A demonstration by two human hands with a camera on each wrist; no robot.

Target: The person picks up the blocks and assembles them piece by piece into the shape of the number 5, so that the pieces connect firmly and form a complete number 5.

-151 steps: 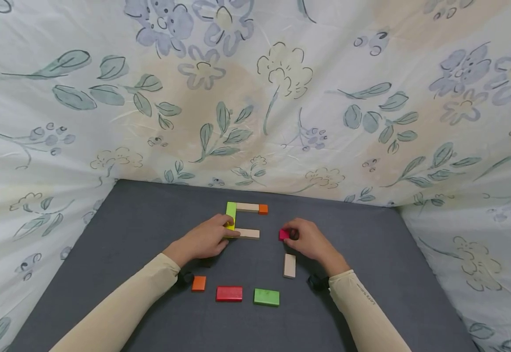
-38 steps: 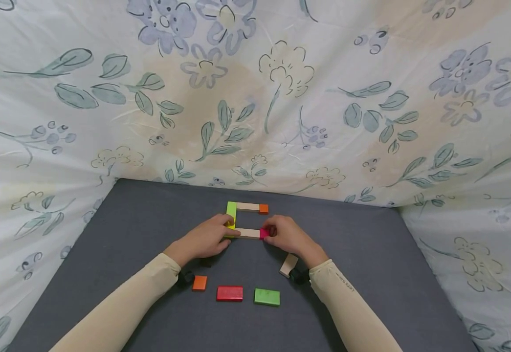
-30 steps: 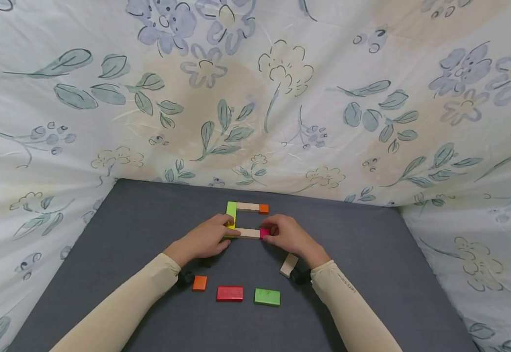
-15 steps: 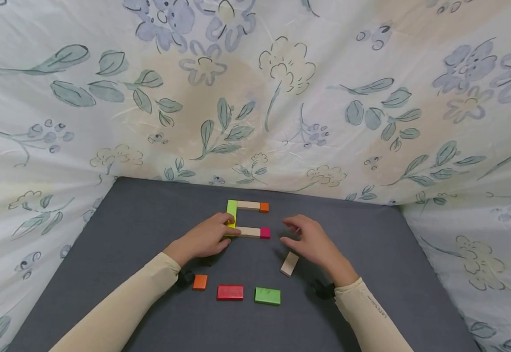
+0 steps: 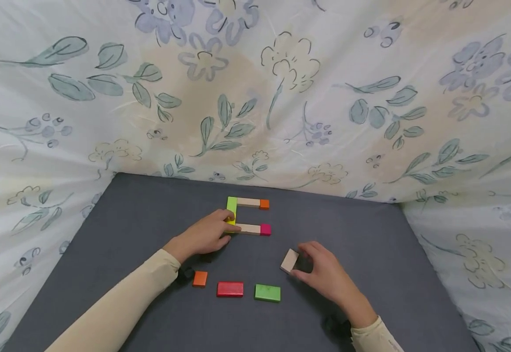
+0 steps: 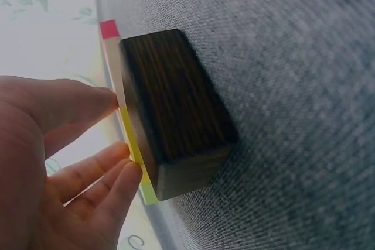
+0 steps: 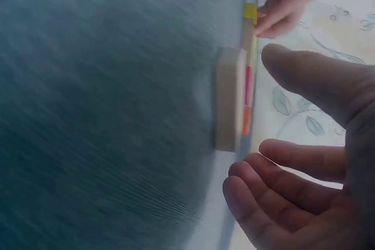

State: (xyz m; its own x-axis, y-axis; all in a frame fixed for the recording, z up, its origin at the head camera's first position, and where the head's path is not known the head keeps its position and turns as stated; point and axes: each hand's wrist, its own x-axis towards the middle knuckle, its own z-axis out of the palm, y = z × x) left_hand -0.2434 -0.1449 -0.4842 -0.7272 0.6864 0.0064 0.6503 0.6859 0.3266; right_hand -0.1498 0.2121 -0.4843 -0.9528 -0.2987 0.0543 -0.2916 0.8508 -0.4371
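In the head view my left hand rests its fingers on the yellow block and the near end of the pale strip beside it. A pink block sits at that strip's right end. My right hand is around the right side of a tilted pale block, thumb and fingers apart. In the right wrist view a gap shows between this pale block and the fingers of my right hand. The left wrist view shows my left hand at the yellow block.
A lime block, another pale strip and an orange block lie farther back. Orange, red and green blocks lie nearer. A dark block stands beside my left hand. Floral cloth hangs behind.
My right hand brought the pink block left against the pale strip, let it go, then moved right and nearer, to the tilted pale block. That block had turned from its earlier angle. My left hand stays put.
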